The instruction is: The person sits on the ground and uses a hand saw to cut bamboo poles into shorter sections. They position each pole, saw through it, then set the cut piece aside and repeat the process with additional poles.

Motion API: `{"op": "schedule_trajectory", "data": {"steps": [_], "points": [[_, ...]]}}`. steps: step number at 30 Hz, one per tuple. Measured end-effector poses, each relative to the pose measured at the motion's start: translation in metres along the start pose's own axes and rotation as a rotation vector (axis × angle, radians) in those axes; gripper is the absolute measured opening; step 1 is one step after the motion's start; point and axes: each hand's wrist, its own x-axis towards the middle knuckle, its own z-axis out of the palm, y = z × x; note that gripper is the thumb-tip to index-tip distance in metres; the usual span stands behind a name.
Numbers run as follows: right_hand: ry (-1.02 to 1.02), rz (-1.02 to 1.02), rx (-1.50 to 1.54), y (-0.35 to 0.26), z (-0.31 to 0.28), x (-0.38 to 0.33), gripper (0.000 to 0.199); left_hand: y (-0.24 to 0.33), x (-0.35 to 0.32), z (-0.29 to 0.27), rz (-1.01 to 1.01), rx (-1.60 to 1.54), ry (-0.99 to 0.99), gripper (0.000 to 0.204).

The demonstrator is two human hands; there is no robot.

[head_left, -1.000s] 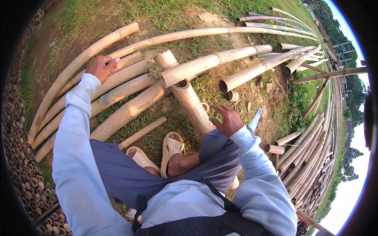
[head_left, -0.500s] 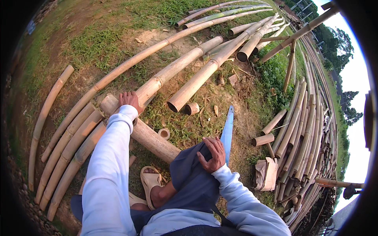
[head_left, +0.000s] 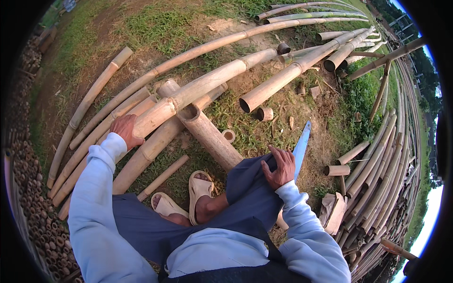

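While the person sits on a thick bamboo log (head_left: 207, 137), the right hand (head_left: 279, 167) rests on the knee, fingers curled around what seems to be the handle of a saw (head_left: 300, 148). Further out, the left hand (head_left: 126, 131) lies on a bamboo pole (head_left: 188, 96), fingers together. Beyond, cut bamboo rings (head_left: 265, 113) dot the grass.

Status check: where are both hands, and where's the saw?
Left hand gripping a thick bamboo pole. Right hand on the knee, holding the saw, blade pointing away. Short bamboo offcuts lie ahead.
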Motion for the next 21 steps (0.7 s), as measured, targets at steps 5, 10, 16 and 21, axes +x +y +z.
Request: {"op": "schedule_trajectory", "data": {"steps": [5, 10, 16, 21], "points": [[-0.039, -0.048, -0.073, -0.012, 0.007, -0.002, 0.059, -0.088, -0.145, 0.010, -0.129, 0.085, -0.056, 0.086], [-0.041, -0.068, -0.127, -0.007, 0.004, -0.008, 0.061, -0.171, -0.249, 0.035, -0.350, 0.174, -0.176, 0.093], [-0.077, -0.100, -0.164, -0.016, 0.004, -0.001, 0.062, -0.247, -0.343, 0.094, -0.645, 0.291, -0.339, 0.100], [-0.211, -0.338, -0.049, -0.052, 0.041, 0.019, 0.054, -0.246, -0.365, 0.161, -1.057, 0.232, -0.030, 0.094]]}}
